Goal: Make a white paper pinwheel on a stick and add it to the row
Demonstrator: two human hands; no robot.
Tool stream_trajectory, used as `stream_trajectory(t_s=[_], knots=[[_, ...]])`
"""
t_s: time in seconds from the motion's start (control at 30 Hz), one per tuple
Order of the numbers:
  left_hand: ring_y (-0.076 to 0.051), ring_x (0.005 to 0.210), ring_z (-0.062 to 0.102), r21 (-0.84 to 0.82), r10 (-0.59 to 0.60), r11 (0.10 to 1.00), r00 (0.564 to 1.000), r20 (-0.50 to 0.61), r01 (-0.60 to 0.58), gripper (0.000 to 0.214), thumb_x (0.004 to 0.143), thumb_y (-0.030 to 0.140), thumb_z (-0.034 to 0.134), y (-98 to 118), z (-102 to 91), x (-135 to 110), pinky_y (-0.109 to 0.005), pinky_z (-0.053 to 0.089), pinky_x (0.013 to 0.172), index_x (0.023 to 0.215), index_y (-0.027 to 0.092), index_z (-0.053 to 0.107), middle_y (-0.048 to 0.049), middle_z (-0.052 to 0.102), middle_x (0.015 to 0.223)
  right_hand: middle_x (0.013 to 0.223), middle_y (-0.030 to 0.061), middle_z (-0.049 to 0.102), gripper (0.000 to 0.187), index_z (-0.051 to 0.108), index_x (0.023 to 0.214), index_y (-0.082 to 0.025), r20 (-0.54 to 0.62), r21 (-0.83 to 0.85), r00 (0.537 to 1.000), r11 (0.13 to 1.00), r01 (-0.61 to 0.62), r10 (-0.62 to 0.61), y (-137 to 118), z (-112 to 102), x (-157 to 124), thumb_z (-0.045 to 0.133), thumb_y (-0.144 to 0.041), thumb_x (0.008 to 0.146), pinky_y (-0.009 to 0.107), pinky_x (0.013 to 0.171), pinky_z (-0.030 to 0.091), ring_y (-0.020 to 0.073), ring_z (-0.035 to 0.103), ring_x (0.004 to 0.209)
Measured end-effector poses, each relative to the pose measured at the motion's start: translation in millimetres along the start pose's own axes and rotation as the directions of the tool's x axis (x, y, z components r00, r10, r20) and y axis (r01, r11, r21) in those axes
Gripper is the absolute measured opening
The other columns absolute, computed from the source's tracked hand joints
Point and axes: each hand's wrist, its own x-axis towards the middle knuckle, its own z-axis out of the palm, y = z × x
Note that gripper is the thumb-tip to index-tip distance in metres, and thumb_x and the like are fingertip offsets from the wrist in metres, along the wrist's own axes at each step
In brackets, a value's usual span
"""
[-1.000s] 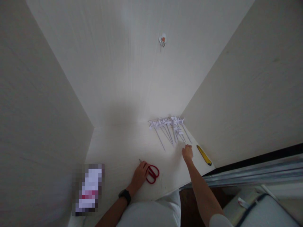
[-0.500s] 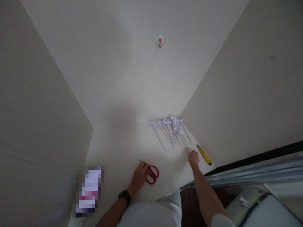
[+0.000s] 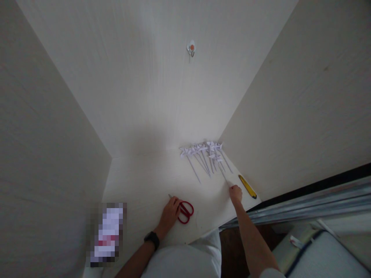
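Note:
My left hand (image 3: 170, 211), with a dark watch at the wrist, is closed over the middle of a pair of red-handled scissors (image 3: 189, 213). The tip of the blades shows beyond my fingers, and the handle loops point right. My right hand (image 3: 235, 194) pinches the lower end of a thin stick belonging to a white paper pinwheel (image 3: 216, 158). That pinwheel's head lies against the others. Several more white paper pinwheels (image 3: 193, 150) on sticks lie in a row along the back right of the white surface (image 3: 145, 177).
A yellow utility knife (image 3: 247, 186) lies right of my right hand, along the side wall. A pixelated object (image 3: 108, 235) is at the left. On the back wall is a small hook (image 3: 191, 48). A grey-white padded thing (image 3: 327, 255) stands lower right, past the edge.
The whole view has shifted slightly. My right hand stays at the stick's lower end, and my left hand keeps its place on the scissors.

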Motion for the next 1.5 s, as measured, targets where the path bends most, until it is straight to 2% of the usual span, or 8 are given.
stream_trajectory(t_s=[0.23,0.57,0.67,0.8,0.93,1.03,1.27,1.5], knots=[[-0.022,0.108,0.059,-0.066,-0.023,0.998,1.000,-0.017,0.022,0.031,0.087,0.010,0.044,0,0.3,1,-0.044,0.049,0.100,0.109,0.019,0.064,-0.0082,0.061,0.112,0.121,0.0091,0.061,0.032,0.057,0.120,-0.016,-0.039,0.218,0.998,0.975,-0.033,0.042,-2,12,4,0.058,-0.033,0.093,0.043,0.085,0.055,0.0219,0.063,0.102],[-0.020,0.091,0.064,-0.318,-0.103,0.946,0.987,-0.126,0.058,0.023,0.084,0.014,0.049,12,-12.9,9,-0.039,0.053,0.088,0.096,0.021,0.067,-0.0059,0.064,0.099,0.117,0.0082,0.062,0.031,0.058,0.119,-0.016,-0.212,0.491,0.972,0.848,0.200,-0.107,-30,17,-20,0.058,-0.033,0.093,0.041,0.082,0.055,0.0208,0.064,0.098],[-0.017,0.079,0.062,-0.423,-0.182,0.903,0.961,-0.210,0.078,0.021,0.083,0.018,0.052,23,-30.0,25,-0.037,0.053,0.081,0.099,0.019,0.066,-0.0063,0.064,0.098,0.114,0.0077,0.063,0.030,0.059,0.117,-0.016,-0.258,0.531,0.951,0.798,0.285,-0.168,-42,14,-37,0.058,-0.033,0.093,0.040,0.081,0.056,0.0198,0.065,0.095],[-0.019,0.087,0.063,-0.575,-0.304,0.815,0.901,-0.310,0.077,0.023,0.084,0.026,0.056,44,-67.7,57,-0.032,0.050,0.072,0.105,0.019,0.061,-0.0093,0.066,0.107,0.106,0.0061,0.065,0.026,0.060,0.112,-0.015,-0.313,0.566,0.918,0.728,0.387,-0.245,-56,2,-59,0.058,-0.033,0.093,0.036,0.075,0.056,0.0173,0.065,0.087],[-0.020,0.098,0.064,-0.712,-0.374,0.702,0.863,-0.339,0.024,0.033,0.083,0.036,0.060,63,-108.0,86,-0.033,0.050,0.079,0.113,0.021,0.057,-0.0109,0.066,0.113,0.093,0.0029,0.065,0.022,0.062,0.102,-0.014,-0.368,0.582,0.882,0.666,0.466,-0.296,-70,-18,-78,0.057,-0.033,0.093,0.032,0.068,0.055,0.0138,0.064,0.076],[-0.021,0.100,0.065,-0.792,-0.387,0.611,0.864,-0.321,-0.021,0.041,0.080,0.040,0.063,75,-132.8,98,-0.035,0.051,0.081,0.115,0.020,0.056,-0.0128,0.068,0.112,0.084,0.0005,0.063,0.019,0.061,0.094,-0.014,-0.405,0.582,0.853,0.626,0.518,-0.329,-81,-34,-92,0.057,-0.033,0.093,0.030,0.065,0.053,0.0124,0.061,0.069],[-0.023,0.110,0.063,-0.856,-0.391,0.506,0.856,-0.338,-0.106,0.056,0.067,0.040,0.076,100,-171.6,100,-0.037,0.050,0.090,0.117,0.023,0.058,-0.0113,0.069,0.115,0.081,0.0035,0.061,0.015,0.058,0.087,-0.018,-0.453,0.562,0.783,0.545,0.622,-0.426,-104,-62,-127,0.050,-0.030,0.093,0.030,0.064,0.049,0.0159,0.059,0.067],[-0.021,0.100,0.067,-0.864,-0.463,0.483,0.795,-0.391,-0.144,0.034,0.068,0.037,0.077,114,-187.9,87,-0.036,0.049,0.090,0.095,0.018,0.065,-0.0080,0.073,0.100,0.082,0.0031,0.059,0.012,0.057,0.087,-0.020,-0.465,0.549,0.749,0.511,0.662,-0.471,-112,-69,-149,0.049,-0.025,0.093,0.028,0.063,0.049,0.0156,0.058,0.067]])
